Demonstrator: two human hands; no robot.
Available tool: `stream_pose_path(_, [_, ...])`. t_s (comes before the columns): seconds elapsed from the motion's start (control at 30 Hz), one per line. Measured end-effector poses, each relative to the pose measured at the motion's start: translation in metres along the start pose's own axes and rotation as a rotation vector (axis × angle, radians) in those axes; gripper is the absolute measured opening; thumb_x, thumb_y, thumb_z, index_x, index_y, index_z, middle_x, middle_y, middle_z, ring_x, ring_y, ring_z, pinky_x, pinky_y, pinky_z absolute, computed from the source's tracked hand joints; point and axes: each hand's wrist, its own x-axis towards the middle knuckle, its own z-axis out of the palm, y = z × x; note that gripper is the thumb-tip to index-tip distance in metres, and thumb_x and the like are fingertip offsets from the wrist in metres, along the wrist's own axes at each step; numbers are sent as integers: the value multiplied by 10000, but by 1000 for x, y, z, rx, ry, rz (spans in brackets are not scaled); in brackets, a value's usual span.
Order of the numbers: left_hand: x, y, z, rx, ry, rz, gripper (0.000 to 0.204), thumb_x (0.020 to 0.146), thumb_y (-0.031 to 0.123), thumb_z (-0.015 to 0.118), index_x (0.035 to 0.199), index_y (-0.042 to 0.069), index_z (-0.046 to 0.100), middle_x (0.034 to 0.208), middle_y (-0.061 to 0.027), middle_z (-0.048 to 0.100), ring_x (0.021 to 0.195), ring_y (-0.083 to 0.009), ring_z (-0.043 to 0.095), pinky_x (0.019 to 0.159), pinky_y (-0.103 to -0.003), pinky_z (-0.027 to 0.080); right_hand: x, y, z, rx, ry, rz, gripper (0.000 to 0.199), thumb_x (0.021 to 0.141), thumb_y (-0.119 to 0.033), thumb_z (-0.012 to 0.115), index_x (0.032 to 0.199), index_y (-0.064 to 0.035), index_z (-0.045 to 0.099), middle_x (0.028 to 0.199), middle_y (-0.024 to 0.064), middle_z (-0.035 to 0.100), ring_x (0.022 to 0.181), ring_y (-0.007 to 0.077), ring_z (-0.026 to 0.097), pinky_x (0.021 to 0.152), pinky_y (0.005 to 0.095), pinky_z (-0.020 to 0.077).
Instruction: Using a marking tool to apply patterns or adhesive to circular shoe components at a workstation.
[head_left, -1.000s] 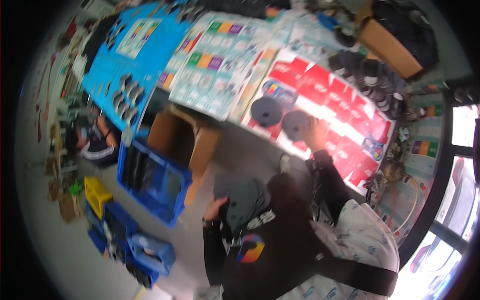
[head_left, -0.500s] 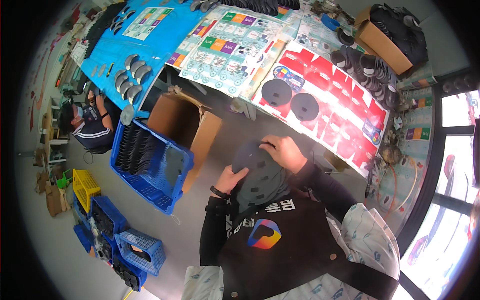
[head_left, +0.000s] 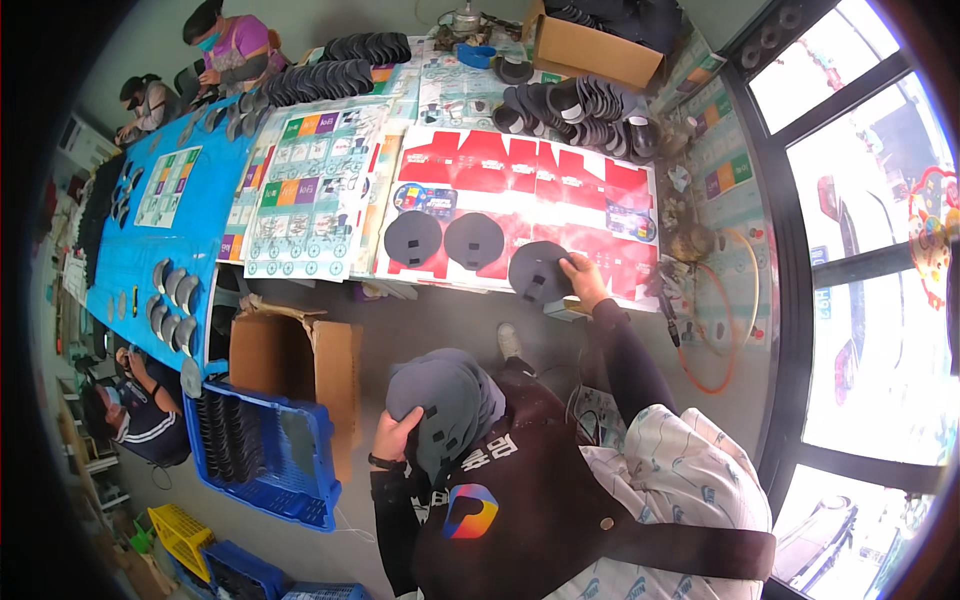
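Note:
My left hand [head_left: 397, 434] is closed on the edge of a stack of dark grey round pads [head_left: 445, 385], held against my dark apron. Small dark square patches show on the stack's face. Stretched out to the table's front edge, my right hand [head_left: 587, 280] pinches one dark grey disc [head_left: 532, 265] by its right side. That disc has a small square patch and overlaps the edge of the red printed sheet [head_left: 520, 190]. Two similar pads, a left disc [head_left: 412, 230] and a middle disc [head_left: 474, 236], lie flat side by side on the sheet.
Curved dark pieces [head_left: 590, 115] are piled behind the red sheet, near a cardboard box [head_left: 590, 55]. A blue crate [head_left: 320, 470] and an open carton [head_left: 340, 385] stand at my left. Several people, including a person in purple [head_left: 245, 45], are around the blue table.
My right hand has moved from the stack to the table with one disc. My left hand keeps hold of the stack. The view has turned, bringing more people and the windows in.

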Motion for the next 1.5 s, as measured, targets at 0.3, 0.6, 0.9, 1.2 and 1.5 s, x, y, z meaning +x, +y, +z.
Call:
stream_pose_path(0.3, [34,0,52,4,130,-78,385,957,73,692,1317,-22,594,1254,-92,666,1117,-191,641,978,-343,501,103,52,-11,83,-155,135,286,1015,-201,644,1198,18,665,1004,62,703,896,130,637,827,298,517])
stream_pose_path(0.6, [56,-4,86,10,175,-79,438,962,42,665,1382,2,547,1308,-84,638,1173,-204,619,1019,-354,487,144,69,-9,-6,-213,159,250,1007,-206,654,1158,-11,693,952,44,703,887,125,634,818,300,513])
stream_pose_path(0.9, [64,-6,97,18,165,-102,427,978,27,632,1394,13,539,1318,-75,634,1181,-195,617,1026,-353,485,152,86,-5,65,-236,190,222,1009,-199,652,1126,-19,704,899,26,702,807,117,636,745,323,531])
stream_pose_path(1.2, [64,-5,100,19,163,-82,424,978,32,633,1391,12,543,1320,-76,635,1176,-194,621,1022,-347,486,134,51,5,-637,15,-155,240,901,-230,733,1053,-53,674,918,170,713,813,346,708,720,450,555])
stream_pose_path(1.5, [56,-4,104,97,194,-98,436,965,35,644,1389,1,546,1325,-74,634,1184,-194,614,1032,-354,475,144,50,45,-709,-156,-319,166,838,-170,754,952,-69,688,975,125,683,899,327,681,779,415,545])
